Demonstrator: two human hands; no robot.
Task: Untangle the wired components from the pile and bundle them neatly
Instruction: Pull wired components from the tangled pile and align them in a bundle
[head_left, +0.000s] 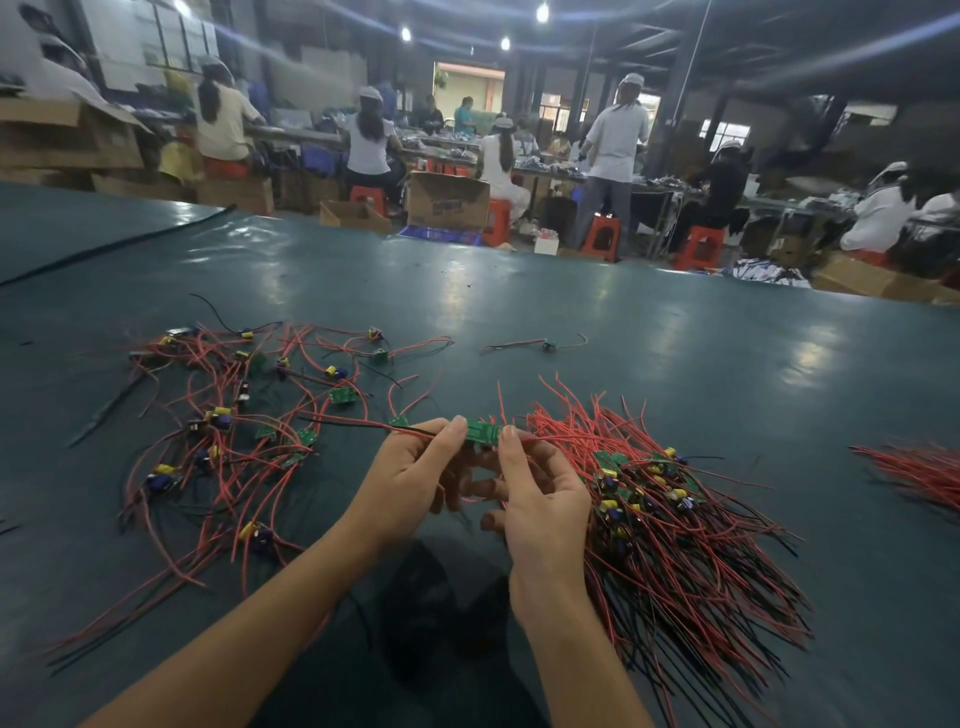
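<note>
Wired components (291, 395) sprawl in a tangled pile (234, 431) toward the tabletop's (597, 322) left edge. Left hand (415, 475) and right hand (540, 499) each pinch one end of a green board (483, 432) (wires trailing) near the front edge. Freed, it seems; next, lay it aligned onto the bundle (685, 545) rightward.

Left hand (415, 478): lifted at centre, fingers curled, fingertips pinching left end of green board (483, 432). Right hand (540, 499): just beside it, back toward camera, forefinger tip up on right end of same board, holding it, other fingers curled inward. Left forearm (249, 623): bare, slanting in from lower left. Right forearm (571, 649): bare, rising from bottom edge.
</note>
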